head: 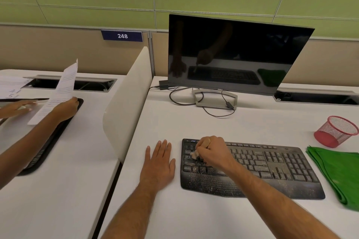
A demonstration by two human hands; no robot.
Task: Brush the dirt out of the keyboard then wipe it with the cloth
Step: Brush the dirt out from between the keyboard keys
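Mostly hidden inside the right hand (212, 151), the brush (194, 155) shows only as a pale tuft of bristles poking out below the curled fingers; its handle cannot be made out. That fist is closed around it, and the bristles touch the keys at the left end of the keyboard (272, 163). The right forearm crosses the keyboard's lower left part and covers some keys and part of the palm rest. The left hand (158, 163) lies flat on the counter (194, 215) just beside the keyboard's left edge, fingers straight and slightly spread, holding nothing.

The keyboard is black plastic with a curved, wavy front edge, and pale crumbs speckle its keys and palm rest, thickest at the lower left. The cloth (342, 172) is green, folded and soft-looking; it lies on the counter just right of the keyboard, and the frame's right edge cuts it off. Behind it a red wire-mesh cup (337, 131) lies tilted on its side. A dark, glossy monitor (233, 54) stands at the back on a grey metal stand, thin black cables looping beneath it.

Bare white counter lies between the keyboard and the monitor, and more in front of the keyboard. A white rounded divider panel (128, 103) bounds the counter on the left; beyond it, another person's hands hold printed papers (58, 91), and their body is out of frame.
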